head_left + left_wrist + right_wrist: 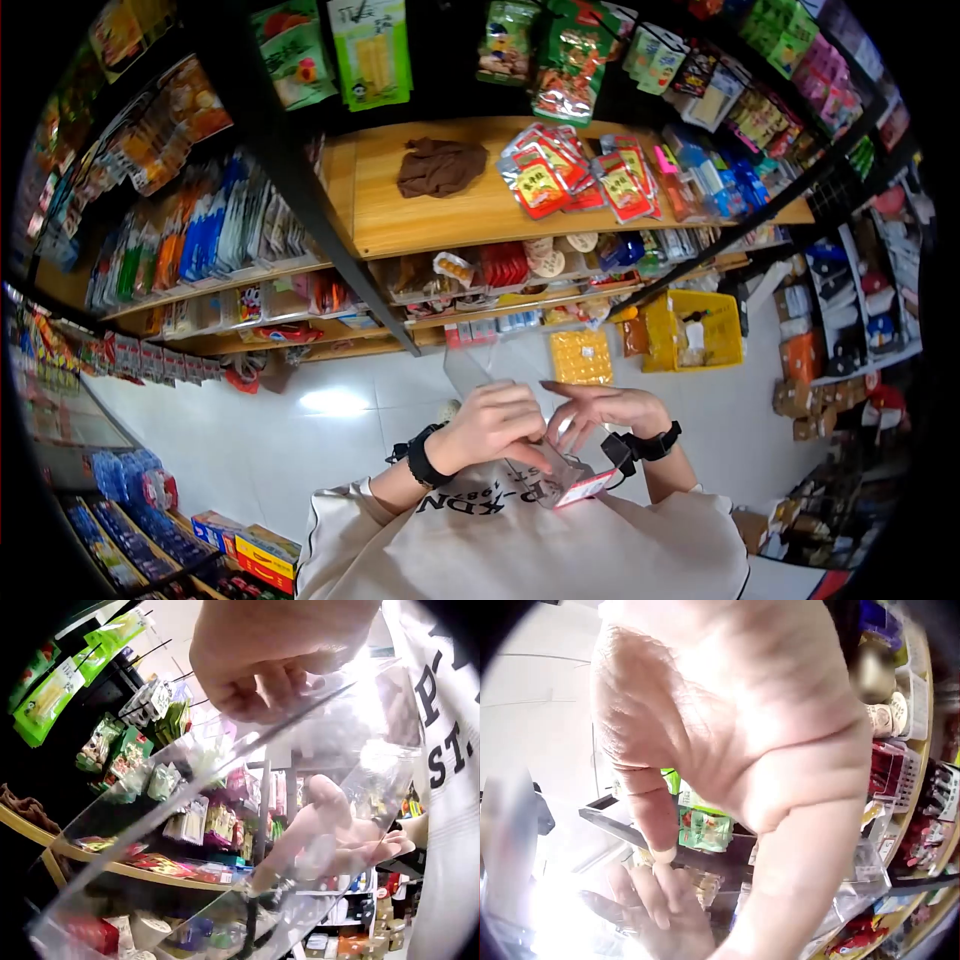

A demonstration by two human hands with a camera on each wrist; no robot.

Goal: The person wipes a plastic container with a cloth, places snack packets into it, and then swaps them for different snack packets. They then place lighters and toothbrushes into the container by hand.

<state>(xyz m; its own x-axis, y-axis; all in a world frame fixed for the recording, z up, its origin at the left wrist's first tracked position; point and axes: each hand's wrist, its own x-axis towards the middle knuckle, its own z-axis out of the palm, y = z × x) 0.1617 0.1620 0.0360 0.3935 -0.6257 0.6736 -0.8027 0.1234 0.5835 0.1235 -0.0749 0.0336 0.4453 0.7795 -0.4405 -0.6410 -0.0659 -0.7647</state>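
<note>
A clear plastic box (pixel 187 802) with a red-and-white label strip (pixel 585 487) is held in front of the chest. My left hand (pixel 500 425) grips it, fingers curled at its upper edge in the left wrist view. One clear panel (pixel 466 372) juts out beyond that hand toward the shelf. Close by on the right, my right hand (pixel 610 412) has loosely extended fingers. Through the plastic in the left wrist view, the right hand (pixel 330 832) shows with its fingers out and nothing gripped.
Ahead stands a wooden shelf (pixel 400 225) bearing a brown cloth (pixel 440 167) and red snack packets (pixel 555 175). Hanging packets line the rack above. A yellow crate (pixel 655 335) and a yellow package (pixel 581 358) sit on the tiled floor. Stocked shelves flank both sides.
</note>
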